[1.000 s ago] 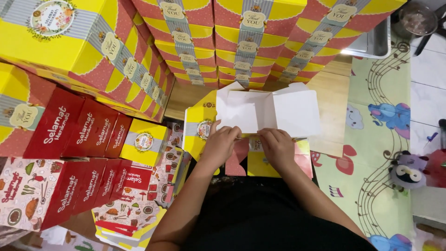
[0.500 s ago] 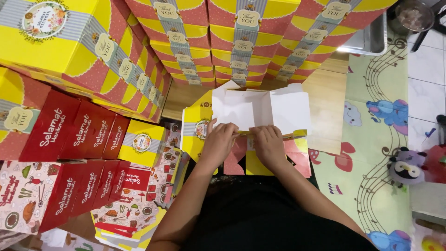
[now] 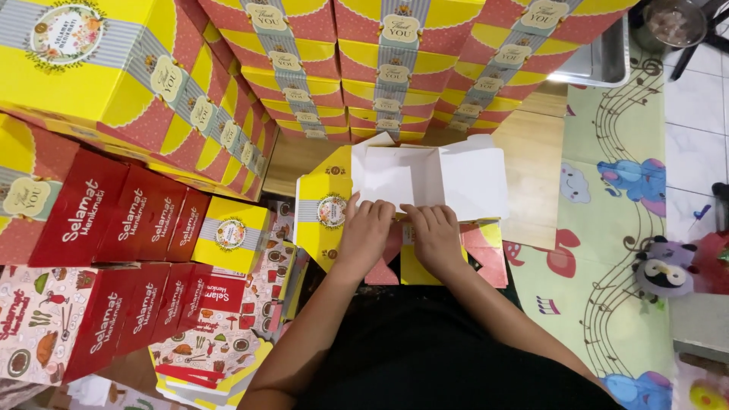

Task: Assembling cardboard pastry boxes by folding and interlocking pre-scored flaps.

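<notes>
Both hands have slid lower on the flat yellow box (image 3: 395, 205).
Left hand (image 3: 366, 231) and right hand (image 3: 434, 235) press its white flaps down, grip spread flat, creasing underway.

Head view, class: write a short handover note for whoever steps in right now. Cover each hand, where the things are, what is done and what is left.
Left hand: pressing on the half-folded yellow box, by its white inner flaps.
Right hand: pressing the flap fold beside it.
Neither hand grips anything.
Done: finished yellow-and-red boxes stacked behind and at left.
Left: this box is open; flat red blanks wait at left.
</notes>
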